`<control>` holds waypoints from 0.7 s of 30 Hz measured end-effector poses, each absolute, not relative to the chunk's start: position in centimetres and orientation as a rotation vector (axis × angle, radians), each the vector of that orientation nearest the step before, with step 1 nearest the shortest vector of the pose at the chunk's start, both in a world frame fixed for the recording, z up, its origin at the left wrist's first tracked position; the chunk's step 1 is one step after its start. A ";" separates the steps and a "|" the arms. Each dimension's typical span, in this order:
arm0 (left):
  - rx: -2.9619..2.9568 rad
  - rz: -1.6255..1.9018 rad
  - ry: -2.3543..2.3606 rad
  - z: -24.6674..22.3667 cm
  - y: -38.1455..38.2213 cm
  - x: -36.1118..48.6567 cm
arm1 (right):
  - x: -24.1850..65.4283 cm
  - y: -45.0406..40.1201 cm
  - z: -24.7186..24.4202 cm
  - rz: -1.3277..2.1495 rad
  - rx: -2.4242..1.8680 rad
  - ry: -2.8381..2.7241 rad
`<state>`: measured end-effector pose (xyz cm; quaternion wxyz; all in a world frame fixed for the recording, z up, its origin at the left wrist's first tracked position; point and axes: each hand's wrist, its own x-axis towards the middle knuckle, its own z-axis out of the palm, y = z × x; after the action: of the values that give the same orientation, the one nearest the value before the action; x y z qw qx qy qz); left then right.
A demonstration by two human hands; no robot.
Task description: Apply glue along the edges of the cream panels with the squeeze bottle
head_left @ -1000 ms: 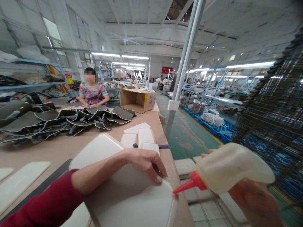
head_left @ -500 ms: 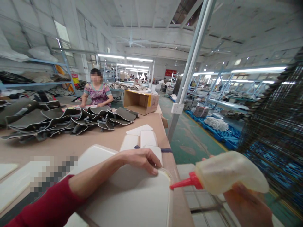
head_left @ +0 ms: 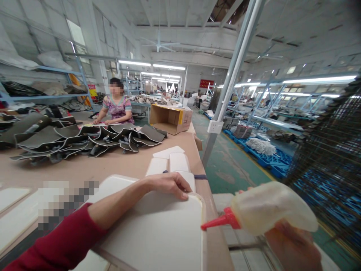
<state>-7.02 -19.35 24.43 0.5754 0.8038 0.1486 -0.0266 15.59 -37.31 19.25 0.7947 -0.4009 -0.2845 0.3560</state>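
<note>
A large white panel (head_left: 158,229) with rounded corners lies near me at the table's right edge. My left hand (head_left: 172,185) is closed on its far edge, thumb on top near the corner. In my right hand (head_left: 293,242) is a translucent squeeze bottle (head_left: 273,207), held on its side. Its red nozzle (head_left: 221,220) points left, and the tip touches the panel's right edge. Smaller white pieces (head_left: 179,163) lie just beyond my left hand.
Dark folded pieces with pale edges (head_left: 67,139) are heaped on the brown table (head_left: 135,163). Behind them a person (head_left: 117,103) sits near an open cardboard box (head_left: 170,118). A metal post (head_left: 225,94) stands right of the table. More white panels (head_left: 17,222) lie at left.
The nozzle tip has moved a little along the panel's right edge, toward me. My left hand keeps its hold. The whole view has shifted slightly.
</note>
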 end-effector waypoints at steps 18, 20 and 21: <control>1.728 0.045 0.465 23.1 -18.4 -7.8 | 15.2 -37.9 17.6 0.704 -0.986 -0.256; 1.719 0.050 0.480 23.2 -18.4 -7.9 | 15.3 -37.9 17.4 0.692 -0.993 -0.283; 1.714 0.054 0.490 23.3 -18.4 -8.0 | 15.3 -37.9 17.4 0.698 -0.991 -0.285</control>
<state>-7.99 -18.37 23.26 0.6279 0.7480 0.2139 0.0237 15.35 -37.91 17.38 0.8123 -0.4643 -0.1334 0.3267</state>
